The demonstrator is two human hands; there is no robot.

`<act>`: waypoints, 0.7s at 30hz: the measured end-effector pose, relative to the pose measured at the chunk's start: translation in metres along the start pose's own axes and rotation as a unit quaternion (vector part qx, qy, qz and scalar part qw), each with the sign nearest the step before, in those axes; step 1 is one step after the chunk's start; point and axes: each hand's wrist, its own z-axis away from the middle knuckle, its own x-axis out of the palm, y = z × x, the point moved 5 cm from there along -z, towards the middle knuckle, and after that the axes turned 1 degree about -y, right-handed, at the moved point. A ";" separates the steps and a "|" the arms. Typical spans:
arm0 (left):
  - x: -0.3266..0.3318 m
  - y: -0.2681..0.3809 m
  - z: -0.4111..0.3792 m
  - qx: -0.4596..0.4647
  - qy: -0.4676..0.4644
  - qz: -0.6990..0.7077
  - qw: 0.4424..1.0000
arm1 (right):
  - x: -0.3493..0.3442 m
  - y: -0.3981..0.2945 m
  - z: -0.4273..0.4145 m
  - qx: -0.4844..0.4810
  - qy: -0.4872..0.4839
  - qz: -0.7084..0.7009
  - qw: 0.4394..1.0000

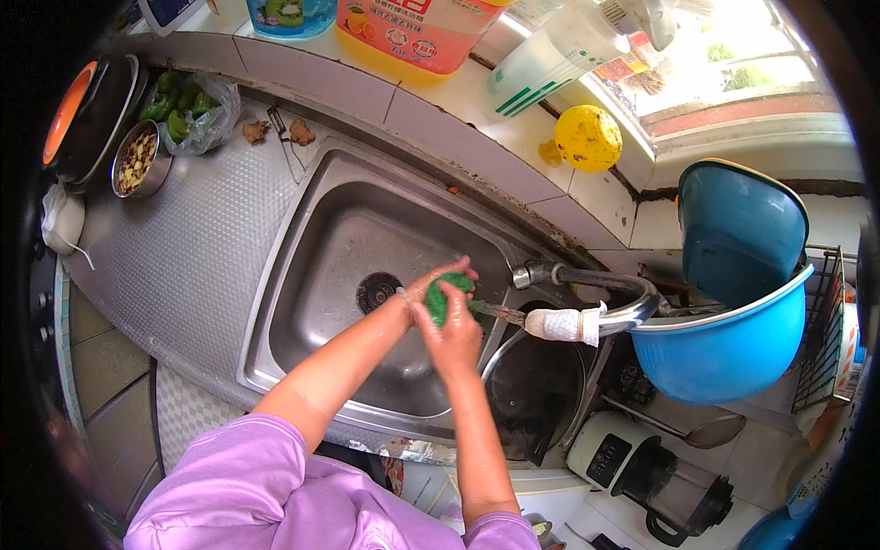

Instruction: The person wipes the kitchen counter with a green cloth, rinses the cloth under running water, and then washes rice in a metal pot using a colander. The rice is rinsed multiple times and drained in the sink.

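Both my hands are together over the right part of a stainless steel sink basin (344,227). A green scouring pad (440,302) is pressed between them. My left hand (426,282) lies behind the pad, its fingers partly hidden. My right hand (455,337) grips the pad from the near side, thumb and fingers bent over it. Water runs from the faucet's cloth-wrapped spout (560,324) onto the hands. The drain (379,293) shows just left of my left wrist.
A glass pot lid (536,385) lies right of the basin. Blue (722,357) and teal (742,234) basins stand behind the faucet. A blender (653,474) lies lower right. A steel bowl of chopped food (141,161) and bagged green peppers (182,113) sit left. Bottles line the ledge.
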 end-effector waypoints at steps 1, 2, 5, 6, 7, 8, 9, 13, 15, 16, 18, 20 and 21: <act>0.004 -0.004 0.007 -0.030 0.001 -0.025 0.999 | 0.008 -0.009 0.004 0.000 0.006 0.025 1.000; -0.001 -0.010 -0.001 -0.012 -0.050 0.014 0.999 | 0.011 -0.011 0.004 -0.009 0.040 0.022 0.999; -0.015 -0.022 0.001 0.105 -0.021 0.072 0.992 | 0.021 0.011 0.001 -0.007 0.111 0.012 0.994; -0.018 -0.020 0.005 0.156 0.018 0.082 0.984 | 0.021 0.036 -0.006 0.005 0.114 0.009 0.993; -0.013 -0.020 0.005 0.158 0.053 0.024 0.986 | 0.018 0.058 -0.014 0.017 0.119 0.007 0.993; -0.004 -0.016 0.006 0.161 0.089 -0.034 0.982 | 0.015 0.076 -0.020 0.096 0.099 -0.002 0.990; -0.002 -0.014 0.006 0.165 0.128 -0.090 0.974 | 0.016 0.071 -0.019 0.098 0.108 0.016 0.989; -0.031 -0.006 0.005 0.124 0.195 -0.088 0.969 | 0.026 0.022 -0.002 0.093 0.103 -0.006 0.990; -0.018 0.000 0.006 0.173 0.194 -0.153 0.953 | 0.025 0.063 -0.008 0.103 0.111 -0.104 0.983; 0.001 0.007 0.014 0.178 0.200 -0.231 0.936 | 0.020 0.085 -0.011 0.143 0.105 -0.213 0.961; 0.038 0.030 0.026 0.197 0.141 -0.339 0.909 | 0.016 0.125 -0.004 0.208 0.048 -0.358 0.909; 0.050 0.039 0.025 0.197 0.075 -0.377 0.902 | 0.008 0.113 0.000 0.185 -0.027 -0.433 0.882; 0.060 0.038 0.023 0.194 0.034 -0.398 0.896 | -0.005 0.095 -0.002 0.133 -0.012 -0.411 0.902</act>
